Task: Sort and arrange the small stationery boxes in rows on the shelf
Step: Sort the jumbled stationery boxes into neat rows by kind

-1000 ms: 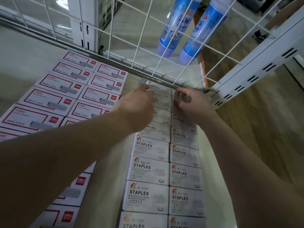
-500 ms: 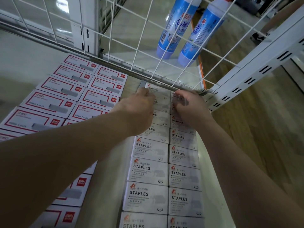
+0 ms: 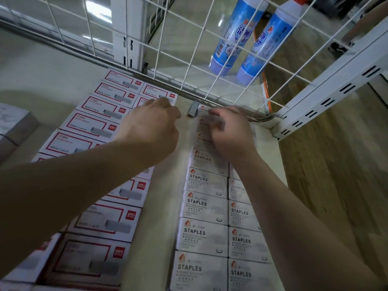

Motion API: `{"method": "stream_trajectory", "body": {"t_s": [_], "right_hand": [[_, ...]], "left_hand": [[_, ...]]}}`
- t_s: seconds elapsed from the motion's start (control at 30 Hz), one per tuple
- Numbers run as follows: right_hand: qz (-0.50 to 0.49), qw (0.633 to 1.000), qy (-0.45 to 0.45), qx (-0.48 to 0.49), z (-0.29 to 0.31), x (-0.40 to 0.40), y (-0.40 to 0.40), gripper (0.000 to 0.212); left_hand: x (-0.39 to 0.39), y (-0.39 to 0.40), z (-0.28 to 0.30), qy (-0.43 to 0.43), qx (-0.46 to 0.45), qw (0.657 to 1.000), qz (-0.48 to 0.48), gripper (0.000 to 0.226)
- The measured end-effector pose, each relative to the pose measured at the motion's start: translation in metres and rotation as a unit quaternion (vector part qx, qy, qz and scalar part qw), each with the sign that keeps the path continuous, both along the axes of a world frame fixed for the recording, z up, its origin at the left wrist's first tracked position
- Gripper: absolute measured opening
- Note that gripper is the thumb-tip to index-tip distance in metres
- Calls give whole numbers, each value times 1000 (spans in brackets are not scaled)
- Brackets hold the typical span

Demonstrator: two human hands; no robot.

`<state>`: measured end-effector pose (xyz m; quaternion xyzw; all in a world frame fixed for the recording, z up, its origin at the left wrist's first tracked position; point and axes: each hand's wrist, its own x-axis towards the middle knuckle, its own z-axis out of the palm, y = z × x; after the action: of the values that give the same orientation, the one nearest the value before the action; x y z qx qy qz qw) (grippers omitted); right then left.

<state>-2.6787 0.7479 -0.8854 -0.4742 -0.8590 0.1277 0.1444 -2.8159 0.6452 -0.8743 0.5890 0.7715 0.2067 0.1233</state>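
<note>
Grey-white "STAPLES" boxes (image 3: 204, 208) lie in two columns on the right of the shelf (image 3: 165, 185). White boxes with red borders (image 3: 92, 124) fill two columns on the left. My right hand (image 3: 228, 133) is at the back of the staples columns, its fingers curled onto a blurred staples box (image 3: 206, 122) there. The rearmost staples box (image 3: 199, 109) shows a grey side and sits against the wire back. My left hand (image 3: 151, 127) hovers over the inner red-bordered column near the back, fingers curled, with nothing seen in them.
A white wire grid (image 3: 189, 66) closes off the shelf's back. Two blue bottles (image 3: 252, 38) hang behind it. A slotted white upright (image 3: 336, 87) bounds the right corner. Wooden floor lies to the right. Another pale box (image 3: 12, 124) sits at the far left.
My left hand has left the rear staples box and moved left over the red-bordered boxes. My right hand has shifted left onto the rear boxes of the left staples column.
</note>
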Motion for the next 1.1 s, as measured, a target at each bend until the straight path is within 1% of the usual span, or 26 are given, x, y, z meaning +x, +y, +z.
{"method": "stream_trajectory", "body": {"t_s": [0.17,0.23,0.3,0.37,0.63,0.77,0.93,1.0,1.1], "right_hand": [[53,998,-16,-3,1,-20,-7,35],[59,996,-57,-18,2,-27,-7,35],[61,992,-106,-15,3,-34,-7,31],[57,990,-128,-8,2,-38,-8,30],[48,988,-146,-19,3,-38,-18,43],[42,986,-159,-14,6,-37,-19,44],[37,977,-206,-46,6,-42,-23,54],[38,977,-204,-47,7,-47,-24,53],[46,983,-175,-40,4,-51,-24,46]], "left_hand": [[-14,-13,1,19,-32,999,-2,41],[-16,-18,1,17,-35,999,-4,43],[-18,-22,0,18,-39,999,-7,42],[-20,-25,-1,18,-43,999,-10,39],[-23,-36,0,3,-45,999,-12,36],[-25,-40,2,13,-47,999,-13,37],[-28,-46,2,18,-68,997,-21,37],[-29,-48,1,10,-71,997,-27,37],[-30,-48,0,4,-69,997,-33,37]]}}
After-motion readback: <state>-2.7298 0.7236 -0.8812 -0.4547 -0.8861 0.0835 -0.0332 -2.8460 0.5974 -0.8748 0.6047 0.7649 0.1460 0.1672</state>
